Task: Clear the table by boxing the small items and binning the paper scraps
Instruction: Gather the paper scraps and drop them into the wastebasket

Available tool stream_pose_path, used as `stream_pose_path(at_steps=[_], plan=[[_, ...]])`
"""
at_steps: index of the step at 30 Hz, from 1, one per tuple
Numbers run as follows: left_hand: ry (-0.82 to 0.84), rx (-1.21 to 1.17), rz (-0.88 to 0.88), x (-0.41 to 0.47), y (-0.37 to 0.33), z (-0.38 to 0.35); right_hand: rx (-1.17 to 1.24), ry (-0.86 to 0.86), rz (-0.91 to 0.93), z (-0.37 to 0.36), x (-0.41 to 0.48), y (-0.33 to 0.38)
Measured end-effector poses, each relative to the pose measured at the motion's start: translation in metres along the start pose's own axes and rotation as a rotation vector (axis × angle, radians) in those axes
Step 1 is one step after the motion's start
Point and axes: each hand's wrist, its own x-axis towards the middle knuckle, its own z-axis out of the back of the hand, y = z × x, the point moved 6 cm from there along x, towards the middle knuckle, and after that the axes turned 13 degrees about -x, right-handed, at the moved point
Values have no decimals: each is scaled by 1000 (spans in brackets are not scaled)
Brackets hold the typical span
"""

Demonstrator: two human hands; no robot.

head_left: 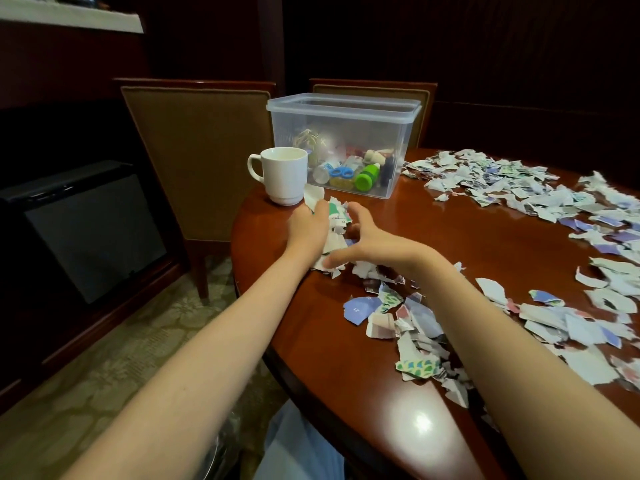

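A small heap of torn paper scraps (pixel 337 225) lies near the table's left edge, between my two hands. My left hand (pixel 308 226) cups the heap from the left, its fingers curled round several scraps. My right hand (pixel 367 240) presses against the heap from the right, fingers spread and bent, thumb low at the near side. A clear plastic box (pixel 343 109) stands behind the heap, lid off, with several small items inside, among them a green bottle (pixel 367 176) and blue rings (pixel 341 173).
A white mug (pixel 284 174) stands just left of the box, close to my left hand. Many more scraps (pixel 540 199) cover the right and near side of the round wooden table (pixel 450 237). Two chairs (pixel 197 150) stand behind it. A shiny rim (pixel 214 455) shows below the table's edge.
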Motion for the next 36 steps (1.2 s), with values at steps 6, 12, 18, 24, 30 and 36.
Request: stream_pose_path(at_steps=[6,12,18,24,30,36], plan=[[4,-44,89,1,2,-2,-213,-169,1,-14,13,1],[20,-45,83,0,3,-2,-186,-302,-101,-2,9,3],[4,-94,127,-1,6,-3,-327,-358,-153,4,4,11],[-18,-169,179,0,11,-1,-149,-392,-184,4,7,4],[-8,-234,204,-3,14,-7,530,-418,-320,9,13,-16],[77,-179,141,-11,4,-21,1197,-427,-358,1,16,-21]])
